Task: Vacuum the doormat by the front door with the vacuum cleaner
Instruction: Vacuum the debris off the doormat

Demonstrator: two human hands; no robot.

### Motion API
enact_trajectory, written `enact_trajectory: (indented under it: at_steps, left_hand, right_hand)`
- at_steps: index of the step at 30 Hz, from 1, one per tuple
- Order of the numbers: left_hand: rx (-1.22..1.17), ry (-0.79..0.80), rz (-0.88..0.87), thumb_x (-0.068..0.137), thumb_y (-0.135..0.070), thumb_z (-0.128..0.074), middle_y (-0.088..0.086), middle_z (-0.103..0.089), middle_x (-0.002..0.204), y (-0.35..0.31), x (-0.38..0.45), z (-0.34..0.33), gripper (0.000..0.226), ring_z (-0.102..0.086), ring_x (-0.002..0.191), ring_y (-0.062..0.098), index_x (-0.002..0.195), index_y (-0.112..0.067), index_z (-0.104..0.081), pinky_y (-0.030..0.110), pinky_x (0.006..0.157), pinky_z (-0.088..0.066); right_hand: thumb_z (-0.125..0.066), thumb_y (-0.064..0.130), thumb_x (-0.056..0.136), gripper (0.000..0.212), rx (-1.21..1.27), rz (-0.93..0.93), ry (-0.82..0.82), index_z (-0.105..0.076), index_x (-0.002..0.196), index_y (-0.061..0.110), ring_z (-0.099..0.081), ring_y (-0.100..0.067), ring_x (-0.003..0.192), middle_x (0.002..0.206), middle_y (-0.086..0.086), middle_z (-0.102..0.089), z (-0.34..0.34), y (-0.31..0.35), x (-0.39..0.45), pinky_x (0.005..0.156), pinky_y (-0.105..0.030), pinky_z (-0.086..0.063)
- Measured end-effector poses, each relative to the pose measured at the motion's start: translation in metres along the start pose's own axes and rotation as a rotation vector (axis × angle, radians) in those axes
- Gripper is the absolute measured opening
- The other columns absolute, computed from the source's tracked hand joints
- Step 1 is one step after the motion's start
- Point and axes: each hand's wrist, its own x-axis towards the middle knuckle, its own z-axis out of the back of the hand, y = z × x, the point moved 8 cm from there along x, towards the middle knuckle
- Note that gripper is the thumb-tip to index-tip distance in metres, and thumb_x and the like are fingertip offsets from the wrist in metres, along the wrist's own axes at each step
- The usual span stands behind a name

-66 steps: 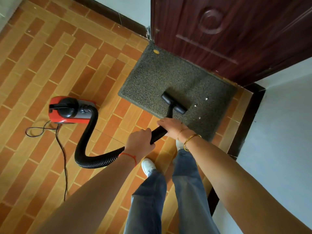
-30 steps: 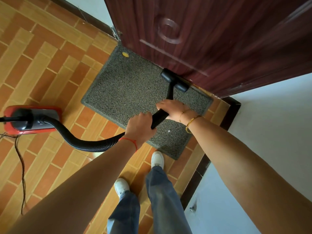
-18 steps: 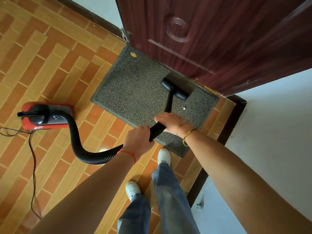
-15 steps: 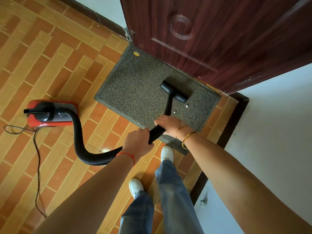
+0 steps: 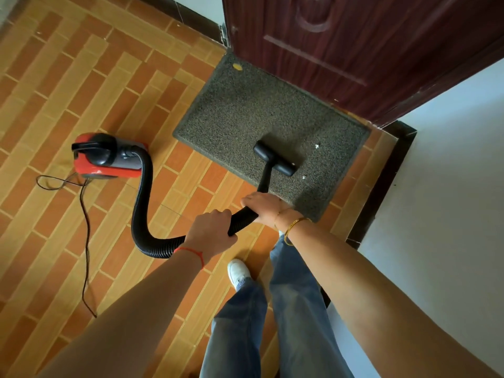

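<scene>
Single head-mounted wide-angle view, pitched steeply down and forward. Forearms and legs fill the near bottom edge; doormat (image 5: 261, 115) and door (image 5: 368, 50) sit farther off at top. Strong edge distortion. No second view to overlap.

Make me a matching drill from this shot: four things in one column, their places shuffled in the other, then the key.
1. nozzle
2. yellow scrap
3. vacuum body
4. left hand

A. mat's far corner by the door
B. gripping the ribbed hose
C. on the mat's near part
D. on the tiles left of the mat

Pairs: 1-C, 2-A, 3-D, 4-B
</scene>
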Motion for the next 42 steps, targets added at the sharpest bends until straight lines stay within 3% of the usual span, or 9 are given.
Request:
enact_trajectory:
  at_steps: [8, 16, 21, 27, 42]
  left_hand:
    - [0.029, 0.014, 0.005, 0.088, -0.035, -0.054, -0.004, -0.055, 0.076, 0.019, -0.043, -0.016, 0.03, -0.056, 0.064, 0.015, 0.111, -0.017, -0.055, 0.024, 0.053, -0.044]
    - [0.009, -0.009, 0.004, 0.088, -0.036, -0.055, -0.006, -0.05, 0.072, 0.007, -0.032, -0.017, 0.032, -0.053, 0.062, 0.013, 0.114, -0.017, -0.054, 0.022, 0.049, -0.038]
    - [-0.016, -0.018, 0.008, 0.088, -0.036, -0.055, -0.005, -0.049, 0.071, -0.008, -0.007, -0.006, 0.031, -0.052, 0.061, 0.015, 0.112, -0.017, -0.054, 0.022, 0.045, -0.032]
    - [-0.046, -0.043, 0.001, 0.087, -0.034, -0.054, -0.003, -0.048, 0.072, -0.039, 0.04, 0.019, 0.029, -0.053, 0.065, 0.019, 0.109, -0.015, -0.055, 0.029, 0.055, -0.042]
    - [-0.14, -0.112, -0.007, 0.088, -0.029, -0.054, -0.004, -0.045, 0.07, -0.112, 0.177, 0.111, 0.025, -0.049, 0.062, 0.018, 0.107, -0.013, -0.055, 0.029, 0.053, -0.039]
  right_hand:
    - [-0.054, 0.018, 0.091, 0.017, 0.024, 0.026, -0.026, -0.051, 0.105, 0.008, -0.058, -0.023, 0.103, 0.108, -0.007, -0.06, -0.02, 0.047, -0.007, 0.066, -0.029, -0.038]
    - [-0.057, 0.017, 0.088, 0.021, 0.01, -0.01, -0.032, -0.053, 0.107, 0.009, -0.059, -0.023, 0.105, 0.109, -0.005, -0.061, -0.023, 0.027, -0.008, 0.067, -0.031, -0.043]
    - [-0.056, 0.019, 0.09, 0.022, -0.015, -0.011, -0.029, -0.051, 0.108, 0.008, -0.058, -0.024, 0.106, 0.11, -0.006, -0.06, -0.009, -0.003, -0.008, 0.071, -0.036, -0.048]
    - [-0.06, 0.019, 0.089, 0.026, -0.056, -0.02, -0.037, -0.05, 0.112, 0.011, -0.056, -0.021, 0.11, 0.114, -0.004, -0.058, 0.018, -0.059, -0.007, 0.076, -0.034, -0.049]
    - [-0.063, 0.018, 0.088, 0.028, -0.106, -0.053, -0.006, -0.05, 0.111, 0.011, -0.056, -0.021, 0.112, 0.116, -0.003, -0.058, 0.111, -0.216, 0.015, 0.082, -0.035, -0.049]
